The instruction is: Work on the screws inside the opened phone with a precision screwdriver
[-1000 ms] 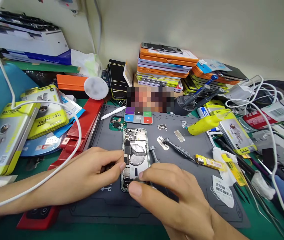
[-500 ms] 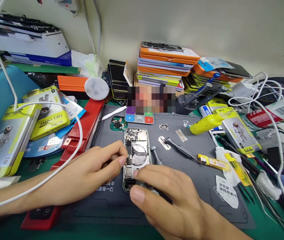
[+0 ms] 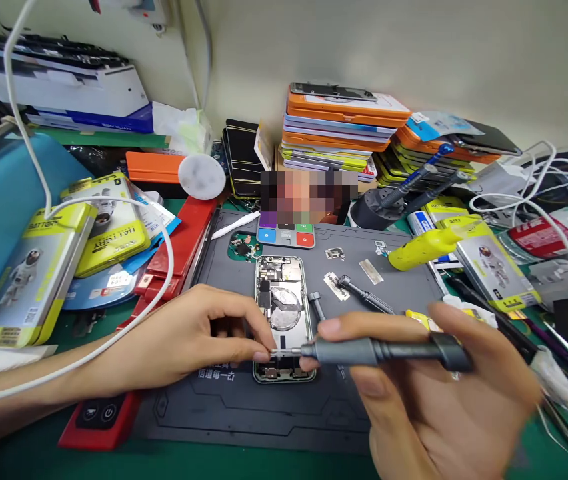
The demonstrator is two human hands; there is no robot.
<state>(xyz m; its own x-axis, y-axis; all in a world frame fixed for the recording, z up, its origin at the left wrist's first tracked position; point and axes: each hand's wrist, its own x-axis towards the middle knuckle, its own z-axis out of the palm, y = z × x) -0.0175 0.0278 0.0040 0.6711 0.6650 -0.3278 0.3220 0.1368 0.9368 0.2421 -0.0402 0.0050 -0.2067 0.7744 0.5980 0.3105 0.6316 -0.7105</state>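
Note:
My right hand (image 3: 444,400) holds a grey precision screwdriver (image 3: 349,351) level, its shaft pointing left across the lower part of an opened phone (image 3: 291,340). The thumb and index finger of my left hand (image 3: 184,337) pinch together at the screwdriver's tip; whether a small screw is also between them is too small to tell. Inside the phone, the circuit board, metal parts and a round coil lie exposed. It rests on a dark grey work mat (image 3: 244,420). Near it on the mat are two more screwdrivers, one of them a dark screwdriver (image 3: 367,293) lying slantwise.
Small metal plates (image 3: 335,253), a yellow bottle (image 3: 424,250) and a coloured tray (image 3: 267,236) surround the phone. Battery boxes (image 3: 39,267) and a red clamp stand (image 3: 184,237) are on the left. A white cable (image 3: 171,260) hangs over my left forearm.
My right hand has lifted a screwdriver from beside the phone and turned it level. My left fingers have moved over the phone to its tip. The view has shifted slightly.

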